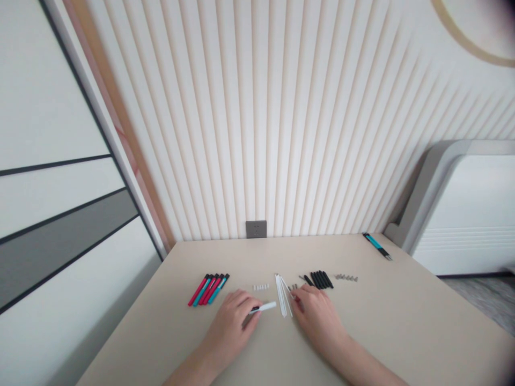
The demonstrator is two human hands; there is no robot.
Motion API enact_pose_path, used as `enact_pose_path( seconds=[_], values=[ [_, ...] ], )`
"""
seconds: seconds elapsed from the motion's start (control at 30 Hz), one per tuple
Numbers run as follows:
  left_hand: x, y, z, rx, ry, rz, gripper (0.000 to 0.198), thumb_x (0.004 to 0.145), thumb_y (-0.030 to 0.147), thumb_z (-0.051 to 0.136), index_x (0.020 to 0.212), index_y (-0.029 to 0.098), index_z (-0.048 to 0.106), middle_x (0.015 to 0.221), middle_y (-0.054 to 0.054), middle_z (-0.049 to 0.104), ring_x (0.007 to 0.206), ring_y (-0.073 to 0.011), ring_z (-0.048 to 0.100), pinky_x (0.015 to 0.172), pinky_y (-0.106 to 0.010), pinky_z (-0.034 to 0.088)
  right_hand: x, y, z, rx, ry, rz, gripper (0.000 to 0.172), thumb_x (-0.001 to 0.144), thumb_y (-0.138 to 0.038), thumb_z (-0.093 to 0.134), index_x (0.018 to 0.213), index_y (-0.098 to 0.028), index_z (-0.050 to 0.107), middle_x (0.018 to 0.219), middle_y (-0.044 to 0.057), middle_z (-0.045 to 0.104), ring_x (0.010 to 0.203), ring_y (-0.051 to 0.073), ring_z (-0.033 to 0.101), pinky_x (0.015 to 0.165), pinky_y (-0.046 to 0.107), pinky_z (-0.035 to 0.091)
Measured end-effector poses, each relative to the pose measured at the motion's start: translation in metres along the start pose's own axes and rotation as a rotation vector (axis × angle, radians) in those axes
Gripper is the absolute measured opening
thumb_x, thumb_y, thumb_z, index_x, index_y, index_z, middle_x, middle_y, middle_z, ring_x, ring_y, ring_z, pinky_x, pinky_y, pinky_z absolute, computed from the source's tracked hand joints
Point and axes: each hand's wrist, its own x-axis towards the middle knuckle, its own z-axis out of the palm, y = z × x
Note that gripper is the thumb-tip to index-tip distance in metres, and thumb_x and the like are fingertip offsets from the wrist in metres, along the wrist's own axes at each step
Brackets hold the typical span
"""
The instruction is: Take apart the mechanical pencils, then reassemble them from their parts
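Note:
My left hand (236, 312) is closed around a white pen barrel (267, 306) with a black part at the fingers. The barrel's bare end points right. My right hand (316, 308) has its fingertips pinched at a thin white pen refill (286, 287), which slants away from the others. Several more white refills (280, 297) lie side by side between my hands. Small metallic pieces (293, 287) sit partly hidden just beyond my right fingertips. Short white pieces (260, 287) stand in a row beyond my left hand.
Left on the table (161, 321) lie red and teal pen barrels (208, 289). To the right are black grips (321, 279) and small metallic parts (346, 277). One teal-and-black pen (377, 246) rests at the far right. A wall socket (256, 229) is behind the table.

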Motion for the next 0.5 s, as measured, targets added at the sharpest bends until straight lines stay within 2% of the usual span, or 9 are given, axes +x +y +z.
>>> enact_pose_path(
  seconds=[0.23, 0.5],
  values=[
    [-0.0003, 0.0006, 0.0004, -0.001, -0.026, -0.014, 0.012, 0.087, 0.014, 0.059, 0.094, 0.022, 0.066, 0.089, -0.003, 0.066, 0.087, -0.0201, 0.061, 0.080, -0.033, 0.048, 0.0024, -0.0055, 0.0053, -0.110, 0.003, -0.004, 0.025, 0.092, -0.014, 0.047, 0.083, -0.022, 0.069, 0.086, 0.006, 0.070, 0.086, 0.022, 0.064, 0.075, 0.031, 0.037],
    [0.0009, 0.0026, -0.0006, -0.008, -0.002, 0.005, 0.012, 0.088, 0.015, 0.058, 0.093, 0.022, 0.067, 0.088, -0.005, 0.067, 0.086, -0.0208, 0.061, 0.078, -0.033, 0.049, 0.0003, 0.0005, 0.0063, -0.061, 0.024, -0.005, 0.026, 0.089, -0.010, 0.048, 0.084, -0.022, 0.071, 0.083, 0.006, 0.069, 0.082, 0.021, 0.063, 0.074, 0.029, 0.039]
  ],
)
